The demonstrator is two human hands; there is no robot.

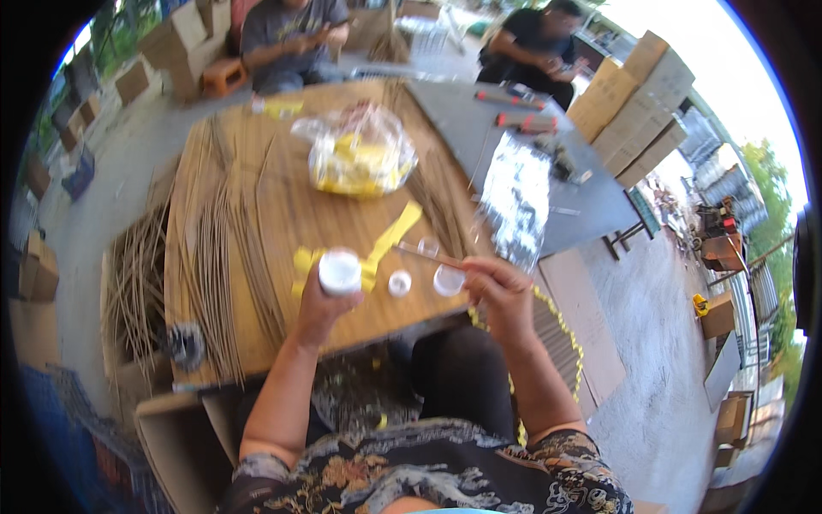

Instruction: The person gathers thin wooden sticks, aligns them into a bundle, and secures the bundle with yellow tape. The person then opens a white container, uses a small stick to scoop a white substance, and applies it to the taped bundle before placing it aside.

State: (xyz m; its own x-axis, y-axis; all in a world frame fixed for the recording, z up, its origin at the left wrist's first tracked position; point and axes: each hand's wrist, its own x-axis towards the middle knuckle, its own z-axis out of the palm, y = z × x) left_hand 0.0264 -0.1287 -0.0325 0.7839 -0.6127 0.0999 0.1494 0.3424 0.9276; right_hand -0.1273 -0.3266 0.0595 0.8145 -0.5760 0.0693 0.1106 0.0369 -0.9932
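My left hand (317, 310) is wrapped round a small white jar (341, 272), its round top facing up. My right hand (503, 295) pinches a thin brown stick (435, 255), which may be a brush; its pale far end points left toward the jar and stays apart from it. Yellow paper strips (396, 233) lie on the wooden table behind and beside the jar. Between my hands rest a small white ring-shaped piece (400, 283) and a round translucent lid (448, 280). Another small clear round piece (428, 246) sits just behind the stick.
A clear plastic bag (364, 158) of yellow pieces stands on the wooden table (295, 201). Long brown strips (224, 274) lie at left. Silvery plastic sheeting (515, 193) covers part of the grey table (574, 218). Two people (295, 38) sit beyond. Cardboard boxes (638, 107) stand at right.
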